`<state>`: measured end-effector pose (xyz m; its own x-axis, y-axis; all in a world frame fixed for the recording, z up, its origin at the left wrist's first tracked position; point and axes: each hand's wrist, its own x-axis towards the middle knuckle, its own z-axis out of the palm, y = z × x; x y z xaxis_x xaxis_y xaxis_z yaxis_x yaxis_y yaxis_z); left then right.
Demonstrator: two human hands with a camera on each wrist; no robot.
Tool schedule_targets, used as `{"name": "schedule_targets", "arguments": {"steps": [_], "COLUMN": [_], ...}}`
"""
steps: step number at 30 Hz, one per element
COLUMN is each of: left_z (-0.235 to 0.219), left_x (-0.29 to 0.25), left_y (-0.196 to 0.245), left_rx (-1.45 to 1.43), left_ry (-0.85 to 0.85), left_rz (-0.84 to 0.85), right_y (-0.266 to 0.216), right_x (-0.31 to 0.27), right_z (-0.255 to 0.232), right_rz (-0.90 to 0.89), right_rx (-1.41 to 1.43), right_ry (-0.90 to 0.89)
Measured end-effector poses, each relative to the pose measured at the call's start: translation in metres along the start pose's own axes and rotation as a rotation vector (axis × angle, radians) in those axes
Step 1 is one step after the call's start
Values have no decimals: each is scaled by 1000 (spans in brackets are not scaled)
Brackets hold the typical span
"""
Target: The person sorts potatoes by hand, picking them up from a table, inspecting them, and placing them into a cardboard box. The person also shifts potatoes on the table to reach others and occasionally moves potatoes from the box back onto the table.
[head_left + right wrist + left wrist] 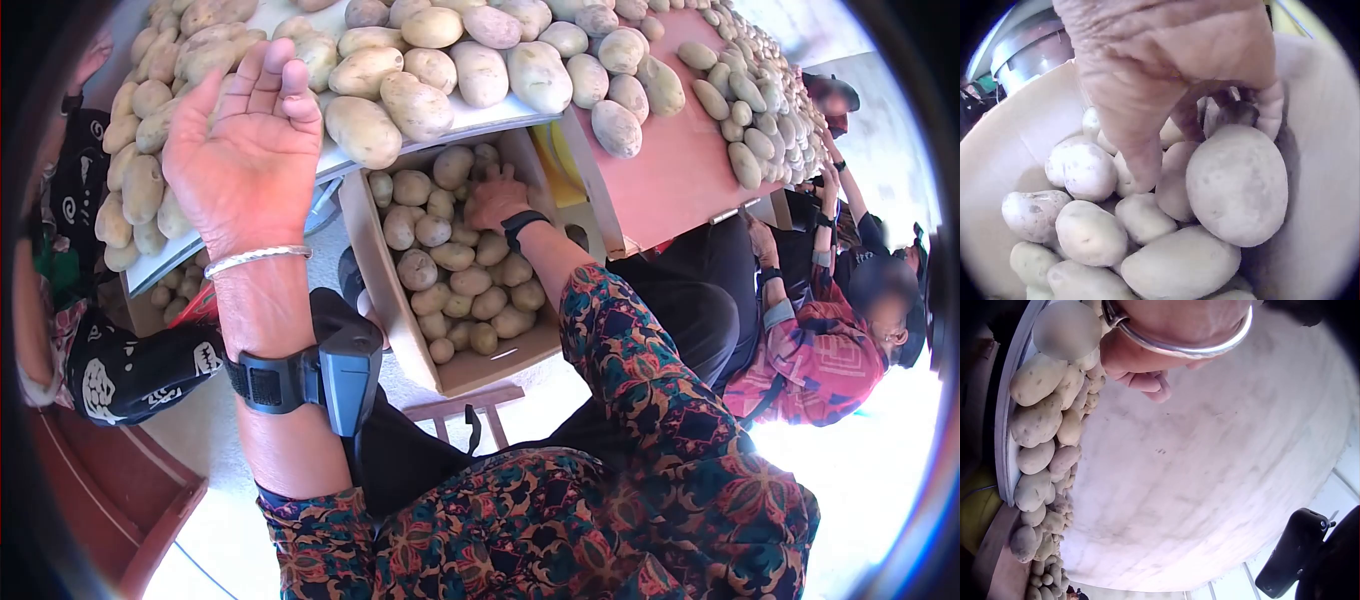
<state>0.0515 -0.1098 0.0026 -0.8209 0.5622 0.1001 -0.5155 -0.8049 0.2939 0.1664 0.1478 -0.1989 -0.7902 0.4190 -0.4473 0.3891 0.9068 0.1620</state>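
My left hand [243, 150] is raised with the palm turned up and the fingers loosely bent. It holds nothing, and in the head view it overlaps the potatoes [365, 130] heaped on the white table. In the left wrist view its fingertips [1159, 394] hang below a silver bangle. My right hand [497, 200] reaches down into a cardboard box [395, 310] of potatoes. Its thumb and fingers are spread among them. The right wrist view has the thumb [1141, 165] against potatoes, while the other fingers lie partly hidden behind a large round potato [1237, 184].
To the right, a reddish board [650, 190] bears more potatoes [745, 165], with people seated beyond it. Another person's patterned sleeve [150, 375] is at the left. Something yellow [560, 165] stands behind the box, and a wooden stand [470, 408] is below it.
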Motion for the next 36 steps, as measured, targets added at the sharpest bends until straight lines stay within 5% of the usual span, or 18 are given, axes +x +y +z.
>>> {"name": "schedule_targets", "arguments": {"steps": [7, 9, 10, 13, 15, 18, 22, 27, 36], "left_z": [0, 1, 1, 3, 4, 5, 2, -2, -6], "left_x": [1, 0, 1, 2, 3, 4, 4, 6, 4], "left_y": [-2, -5, -5, -8, -9, -9, -6, -2, 6], "left_rx": [7, 31, 32, 32, 29, 32, 45, 25, -33], "left_ry": [-11, 11, 15, 19, 19, 42, 56, 35, -3], "left_rz": [0, 5, 11, 10, -1, 7, 15, 3, -19], "right_y": [0, 15, 17, 24, 31, 39, 37, 27, 30], "right_x": [-6, -13, -15, -28, -28, -47, -48, -33, -20], "right_z": [-6, -16, -13, 11, 39, 27, 36, 18, 24], "right_rz": [57, -156, -155, -199, -202, -179, -42, 245, 323], "right_rx": [48, 36, 34, 78, 262, 347, 490, 673, 725], "right_ry": [57, -270, -270, -120, 131, -70, -7, 223, 575]}}
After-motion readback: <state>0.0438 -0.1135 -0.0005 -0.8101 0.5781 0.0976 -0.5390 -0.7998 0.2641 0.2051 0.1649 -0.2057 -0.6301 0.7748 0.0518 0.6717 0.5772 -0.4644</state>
